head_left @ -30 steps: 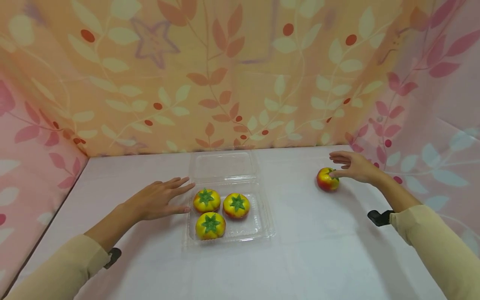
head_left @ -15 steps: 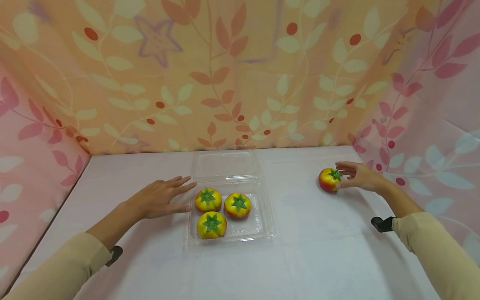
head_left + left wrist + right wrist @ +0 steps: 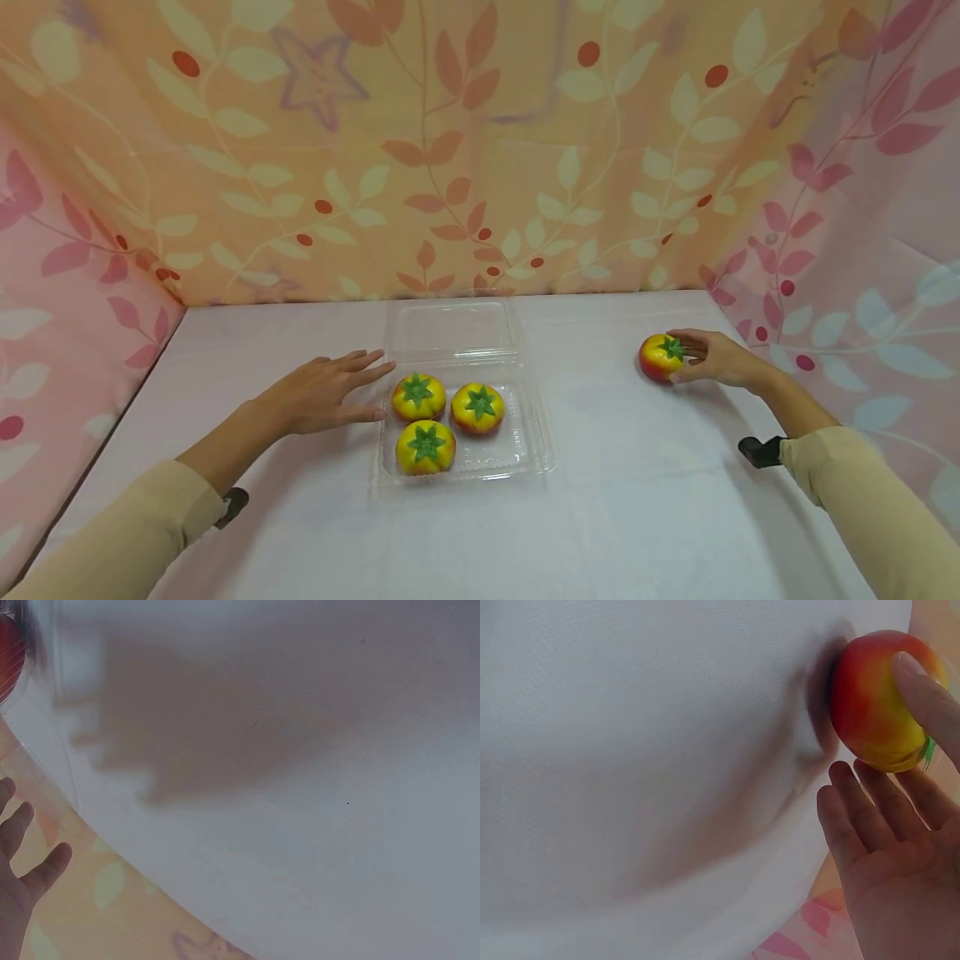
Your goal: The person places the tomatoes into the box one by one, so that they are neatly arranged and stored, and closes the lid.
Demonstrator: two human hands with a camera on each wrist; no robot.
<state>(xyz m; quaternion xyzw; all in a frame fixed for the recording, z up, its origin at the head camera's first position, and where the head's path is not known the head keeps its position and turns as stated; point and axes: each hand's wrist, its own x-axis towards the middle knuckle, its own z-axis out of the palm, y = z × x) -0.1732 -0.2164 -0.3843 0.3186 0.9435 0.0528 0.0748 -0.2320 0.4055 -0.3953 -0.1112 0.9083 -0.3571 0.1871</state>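
A yellow-and-red toy tomato (image 3: 660, 358) with a green star-shaped top rests on the table at the right. My right hand (image 3: 716, 358) is around its right side, thumb in front and fingers reaching behind. In the right wrist view the thumb overlaps the tomato (image 3: 877, 697) and the extended fingers come up to its edge. On the left, my left hand (image 3: 318, 396) spreads its straight fingers by the left rim of a clear plastic clamshell box (image 3: 525, 433), holding nothing. Inside that box sit three similar tomatoes, one of them (image 3: 477, 408) toward the middle.
The box's clear lid (image 3: 453, 327) lies folded back toward the rear curtain (image 3: 480, 167). A white cloth covers the table (image 3: 600, 517). Pink floral curtains (image 3: 885, 275) enclose both sides.
My right hand has drawn back and down from above the lone tomato to its right side, then moved in closer. The left hand and the boxed tomatoes have kept their places.
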